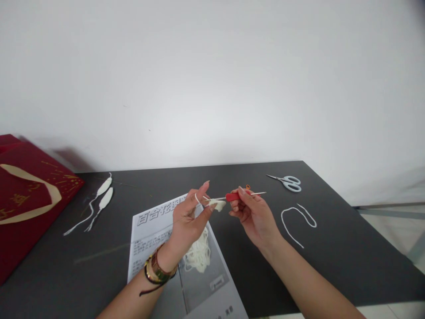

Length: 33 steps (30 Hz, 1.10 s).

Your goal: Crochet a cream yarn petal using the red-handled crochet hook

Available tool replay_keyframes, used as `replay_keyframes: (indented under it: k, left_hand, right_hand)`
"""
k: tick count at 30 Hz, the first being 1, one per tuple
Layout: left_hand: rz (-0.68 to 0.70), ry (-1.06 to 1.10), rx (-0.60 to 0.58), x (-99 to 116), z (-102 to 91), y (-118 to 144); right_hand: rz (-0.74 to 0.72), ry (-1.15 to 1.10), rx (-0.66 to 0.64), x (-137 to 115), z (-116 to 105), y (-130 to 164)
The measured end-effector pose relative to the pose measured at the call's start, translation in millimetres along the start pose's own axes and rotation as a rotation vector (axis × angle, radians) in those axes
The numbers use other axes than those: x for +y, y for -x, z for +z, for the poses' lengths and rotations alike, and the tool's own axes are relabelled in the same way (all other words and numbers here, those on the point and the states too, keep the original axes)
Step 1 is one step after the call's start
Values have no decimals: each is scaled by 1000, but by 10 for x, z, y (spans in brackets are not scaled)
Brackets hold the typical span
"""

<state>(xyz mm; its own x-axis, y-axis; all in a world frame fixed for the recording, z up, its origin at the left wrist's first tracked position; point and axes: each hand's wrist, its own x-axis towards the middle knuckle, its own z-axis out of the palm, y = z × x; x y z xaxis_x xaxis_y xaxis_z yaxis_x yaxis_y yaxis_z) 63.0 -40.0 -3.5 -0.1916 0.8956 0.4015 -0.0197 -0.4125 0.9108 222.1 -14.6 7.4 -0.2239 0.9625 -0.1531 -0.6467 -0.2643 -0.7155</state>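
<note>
My left hand [191, 215] pinches a small white crocheted piece [217, 204], with a strand of yarn looped over its raised index finger. In my right hand [254, 212] is a crochet hook [234, 196] with a red grip, held between thumb and fingers. The hook's metal shaft points left and meets the crocheted piece; its other metal end sticks out to the right. Below my left hand a loose heap of white yarn [199, 252] lies on a printed sheet [142, 235], partly hidden by the hand and wrist.
Grey-handled scissors [290, 182] and a cut piece of white yarn [288, 226] lie at right on the black table [348, 261]. Two white leaf-shaped crocheted pieces [106, 198] with yarn tails lie at left. A red gift bag [33, 190] stands at the left edge, a white wall behind.
</note>
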Motion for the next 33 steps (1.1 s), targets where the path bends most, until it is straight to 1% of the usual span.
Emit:
replay_keyframes:
  k: [2,5,8,10,11,12,14,15,16,17,19,22,25,27,29,33]
  left_hand:
    - [-47,26,-15,-16,-2,1]
    - [-105,46,28,-45,3,15]
    - [-195,120,103,-65,33,29]
    - [-261,197,132,-55,65,27]
    - [-294,242,136,-41,80,21]
    - [-327,298,136,-23,91,11]
    - [-406,447,117,19,97,-16]
    - [-451,531,99,39,88,-33]
    - [-498,609,72,55,72,-52]
    - [-542,670,41,66,50,-70]
    - [-593,724,-25,74,-6,-104]
    - [-579,702,-107,72,-92,-143]
    - [-562,693,-153,83,-152,-164]
    - [-550,702,-161,98,-176,-171]
    - [-541,702,-172,110,-193,-171]
    - [-565,682,-206,115,-220,-167]
  right_hand:
    - [-65,60,-6,-13,1,15]
    - [-215,198,16,3,14,54]
    - [-441,412,64,49,27,117]
    - [-633,625,55,83,12,160]
    - [-748,756,17,97,-6,176]
    - [-869,888,-76,108,-30,187]
    - [-1079,1056,-307,115,-84,190]
    - [-1137,1102,-401,111,-107,185]
    - [-1181,1109,-447,103,-122,177]
    - [-1181,1097,-470,91,-129,169]
    - [-1095,996,-401,66,-118,153]
    - [-872,768,-272,43,-78,136]
    - [-710,589,-206,41,-70,120]
    - [-655,512,-195,36,-85,110]
    - [-633,468,-206,18,-102,103]
    - [-602,455,-247,-44,-110,96]
